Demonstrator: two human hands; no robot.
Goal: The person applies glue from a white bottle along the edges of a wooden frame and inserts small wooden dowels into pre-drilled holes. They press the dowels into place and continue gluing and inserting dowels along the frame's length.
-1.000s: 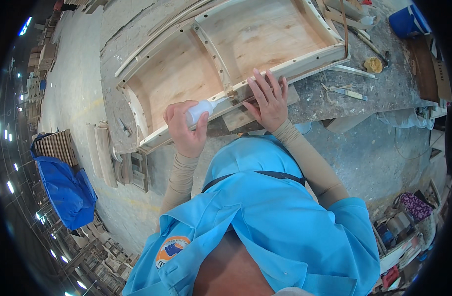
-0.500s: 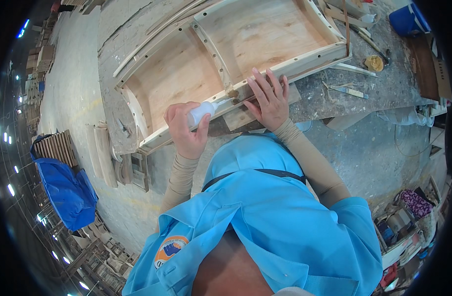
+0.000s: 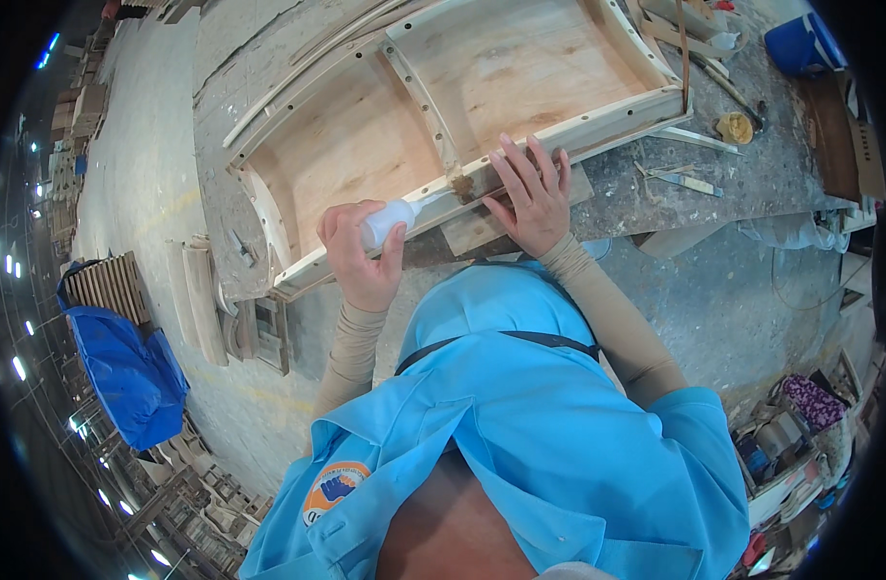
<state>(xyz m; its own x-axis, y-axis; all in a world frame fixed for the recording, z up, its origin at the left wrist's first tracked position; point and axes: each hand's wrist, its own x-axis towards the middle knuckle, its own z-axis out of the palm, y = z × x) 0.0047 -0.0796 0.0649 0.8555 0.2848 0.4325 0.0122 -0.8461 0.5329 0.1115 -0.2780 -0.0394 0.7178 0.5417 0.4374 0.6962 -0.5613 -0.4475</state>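
My left hand [image 3: 361,253] is closed round a small white squeeze bottle [image 3: 389,224] with a thin nozzle. The nozzle points right, its tip by a brown, rough patch [image 3: 463,186] on the near rail of a pale wooden frame [image 3: 366,240]. Just right of that patch, my right hand [image 3: 537,206] rests with fingers spread on the same rail, holding nothing. A crosspiece [image 3: 422,111] with several dark holes divides the frame into two panelled bays. Under the near rail a flat wood block [image 3: 482,227] sticks out.
The frame lies on a stained worktable [image 3: 752,184]. To its right are a brush-like tool [image 3: 689,182], a tub of yellowish paste [image 3: 734,128] and a blue bucket [image 3: 805,43]. Curved wooden pieces [image 3: 203,300] stand at the left, near a blue sheet [image 3: 129,372].
My left hand and the bottle have shifted slightly left, and the nozzle has drawn back a little. My right hand stays spread on the rail, almost unmoved.
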